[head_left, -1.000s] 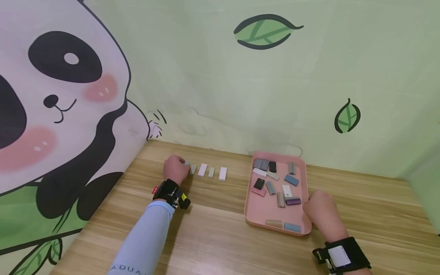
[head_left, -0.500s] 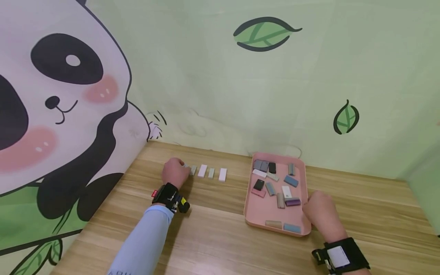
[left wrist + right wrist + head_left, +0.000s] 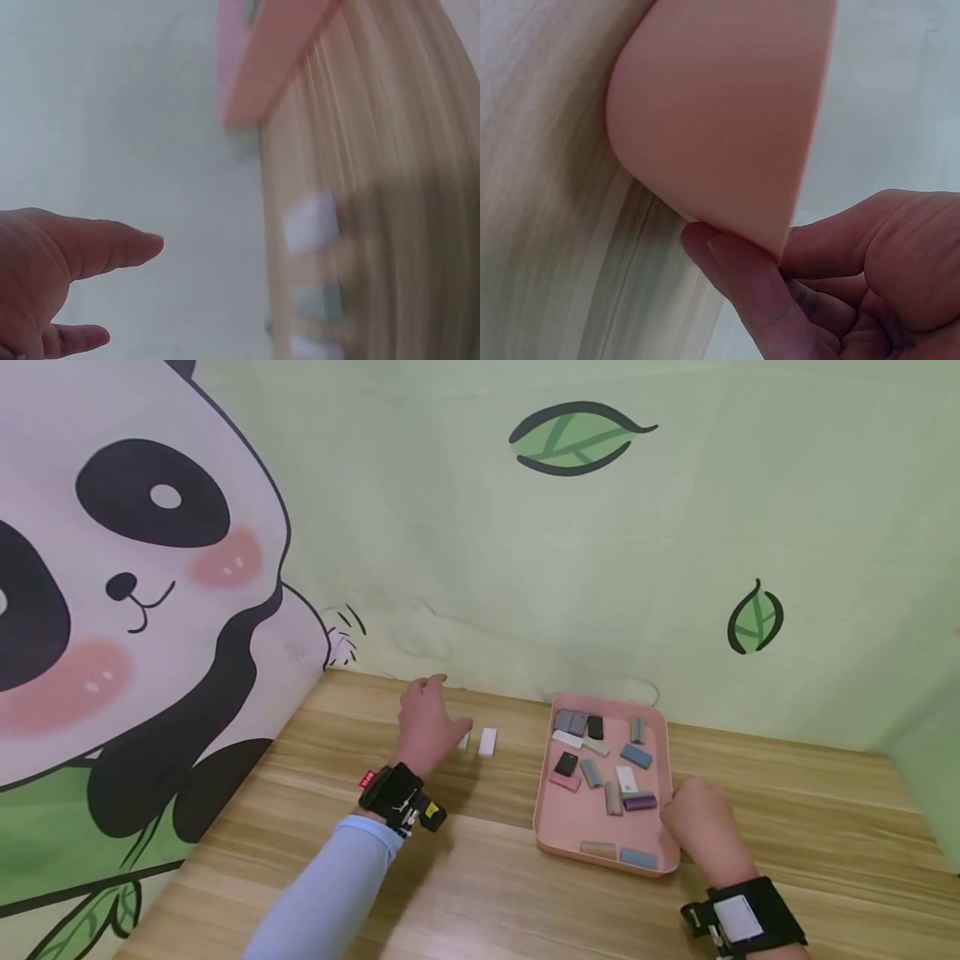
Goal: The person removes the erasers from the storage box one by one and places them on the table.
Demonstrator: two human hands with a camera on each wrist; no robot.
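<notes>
My left hand (image 3: 429, 727) is raised over the row of small flat blocks on the table, thumb and fingers spread with nothing between them. A white block (image 3: 487, 742) lies just right of the thumb, and a pale green block (image 3: 463, 741) shows partly behind it; the hand covers the others in the head view. In the left wrist view, the white block (image 3: 311, 221) and green block (image 3: 319, 301) are blurred. My right hand (image 3: 701, 818) pinches the right wall of a pink tray (image 3: 551, 837); in the right wrist view, thumb and fingers (image 3: 757, 289) grip the tray's rim (image 3: 806, 169).
The tray holds several small blocks, among them a blue one (image 3: 636, 756), a black one (image 3: 566, 764) and a purple one (image 3: 640, 802). Behind the wooden table (image 3: 480, 877) rises a pale green wall (image 3: 450, 527) printed with a panda (image 3: 150, 568) and leaves.
My left hand has lifted away from the blocks at the row's left end and moved right, its fingers spreading. The right hand stays at the tray.
</notes>
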